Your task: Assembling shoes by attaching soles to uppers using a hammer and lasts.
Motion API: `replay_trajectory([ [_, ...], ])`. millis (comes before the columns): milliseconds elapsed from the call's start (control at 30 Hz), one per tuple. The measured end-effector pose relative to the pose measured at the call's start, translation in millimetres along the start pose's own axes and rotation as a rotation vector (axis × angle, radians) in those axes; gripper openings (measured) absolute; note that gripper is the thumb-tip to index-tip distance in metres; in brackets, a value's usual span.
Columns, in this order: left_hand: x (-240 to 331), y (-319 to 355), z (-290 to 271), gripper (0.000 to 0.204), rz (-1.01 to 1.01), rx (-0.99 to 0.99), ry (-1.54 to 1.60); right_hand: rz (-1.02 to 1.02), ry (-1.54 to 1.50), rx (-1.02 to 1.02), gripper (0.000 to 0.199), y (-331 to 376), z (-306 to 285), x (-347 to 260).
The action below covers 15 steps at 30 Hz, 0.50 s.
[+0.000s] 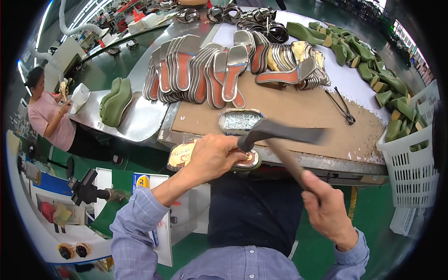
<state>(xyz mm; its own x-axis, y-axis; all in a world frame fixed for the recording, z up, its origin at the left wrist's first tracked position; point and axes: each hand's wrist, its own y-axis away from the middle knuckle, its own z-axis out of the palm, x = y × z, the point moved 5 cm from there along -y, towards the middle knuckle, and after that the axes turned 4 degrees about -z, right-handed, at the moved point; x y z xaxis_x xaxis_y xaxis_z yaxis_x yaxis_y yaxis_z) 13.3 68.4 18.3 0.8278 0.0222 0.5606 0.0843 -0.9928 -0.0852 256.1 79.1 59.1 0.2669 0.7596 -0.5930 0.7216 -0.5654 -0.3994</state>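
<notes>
Shoe last (256,164): lay sole side up beneath the left hand (212,154), just before the near edge of the bench (326,163) — green at the rim, rounded at the right end.
Cream insole (181,154): covered the upturned face.
Left grip: rested across the middle of the last, thumb and fingertips bent near the rounded end; could not tell whether clamped on the last or on something small.
Right hand (328,211): closed firmly around the wooden handle of the hammer (275,132).
Hammer head: hung dark and blurred near the left fingers; could not tell whether touching.
Nail box (221,122): stood on the brown board (284,100), filled with silvery nails (241,122).
Pincers (345,110): lay farther right on the board.
Grey-and-red insoles (189,70): leaned in overlapping rows beyond the nail box.
Green lasts (364,50): lay heaped along the right side — more in the white basket (410,161).
Co-worker (52,107): stood at the left in a pink top.
</notes>
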Motion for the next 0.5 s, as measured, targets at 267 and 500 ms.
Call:
replay_trajectory([
  [267,-15.3,9.0,-8.8,0.049,0.177,-0.067,-0.242,0.029,-0.311,0.189,0.047,25.8,-5.7,24.1],
  [500,-18.1,12.6,-1.8,0.053,0.134,-0.126,-0.253,0.150,-0.164,0.211,0.044,38.5,-4.6,39.4],
])
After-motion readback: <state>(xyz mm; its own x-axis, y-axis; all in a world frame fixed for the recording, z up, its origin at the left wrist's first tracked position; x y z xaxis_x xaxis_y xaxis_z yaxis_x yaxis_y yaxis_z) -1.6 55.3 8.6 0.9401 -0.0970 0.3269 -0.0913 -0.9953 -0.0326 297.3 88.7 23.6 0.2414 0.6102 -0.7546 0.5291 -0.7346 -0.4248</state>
